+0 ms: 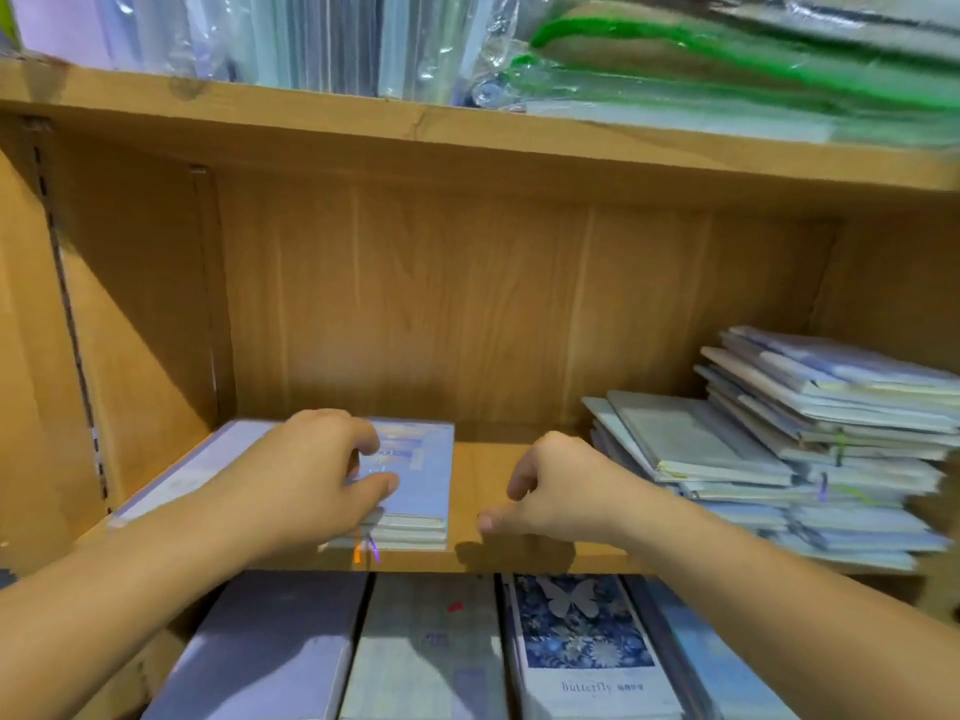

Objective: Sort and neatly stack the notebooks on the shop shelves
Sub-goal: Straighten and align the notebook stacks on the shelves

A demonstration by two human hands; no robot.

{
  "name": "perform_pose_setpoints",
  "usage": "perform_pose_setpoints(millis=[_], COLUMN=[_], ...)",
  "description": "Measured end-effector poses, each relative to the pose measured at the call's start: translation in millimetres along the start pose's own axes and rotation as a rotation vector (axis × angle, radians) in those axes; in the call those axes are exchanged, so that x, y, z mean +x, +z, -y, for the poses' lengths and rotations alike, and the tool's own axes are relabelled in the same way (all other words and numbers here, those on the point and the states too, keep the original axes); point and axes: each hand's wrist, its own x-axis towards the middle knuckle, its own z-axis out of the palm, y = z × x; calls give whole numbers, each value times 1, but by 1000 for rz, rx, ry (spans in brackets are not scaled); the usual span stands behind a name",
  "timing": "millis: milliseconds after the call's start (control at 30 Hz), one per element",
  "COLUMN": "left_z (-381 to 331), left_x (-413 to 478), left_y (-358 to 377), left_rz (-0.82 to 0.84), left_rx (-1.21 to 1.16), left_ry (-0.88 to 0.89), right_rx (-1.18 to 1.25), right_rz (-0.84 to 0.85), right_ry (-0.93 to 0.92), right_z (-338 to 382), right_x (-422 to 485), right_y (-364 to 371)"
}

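On the wooden shelf (pixel 478 470), the left hand (pixel 311 475) grips a small notebook stack (pixel 421 491) at left; the right hand (pixel 556 491) hangs loosely curled, holding nothing, near a messy pile (pixel 779 449) at right.

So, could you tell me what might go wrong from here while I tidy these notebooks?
The pile on the right is crooked, with notebooks jutting out; pulling one could topple it. The small stack that your left hand holds sits near the front edge of the shelf and could slide off. Its ribbons hang over that edge and might snag.
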Motion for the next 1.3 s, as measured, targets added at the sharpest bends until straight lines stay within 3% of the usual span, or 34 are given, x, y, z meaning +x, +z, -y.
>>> perform_pose_setpoints(millis=[233, 400, 533, 667, 833, 1000, 1100, 1200, 1300], left_z=[-151, -219, -230, -232, -228, -218, -216, -202, -174], left_x=[53, 97, 116, 125, 126, 119, 115, 105, 88], left_y=[49, 91, 100, 105, 101, 96, 91, 78, 59], left_rz=[241, 310, 384, 489, 681, 569, 448, 408, 329], left_rx=[-516, -856, -957, -939, -1117, -954, -1206, -1440, -1435], left_ry=[76, -157, -332, -426, -514, -367, -352, -325, -256], right_rx=[-94, -192, -209, -227, -237, -224, -167, 37, 381], right_rz=[-319, -469, -459, -489, -496, -481, -534, -570, -509], right_ry=[57, 99, 78, 56, 35, 156, 210, 122, 3], right_z=[-95, -156, -177, -183, -184, -185, -179, -161, -131], right_x=[-53, -74, -76, -71, -71, -73, -77, -81, -75], right_y=[-60, -69, -64, -64, -65, -61, -63, -65, -60])
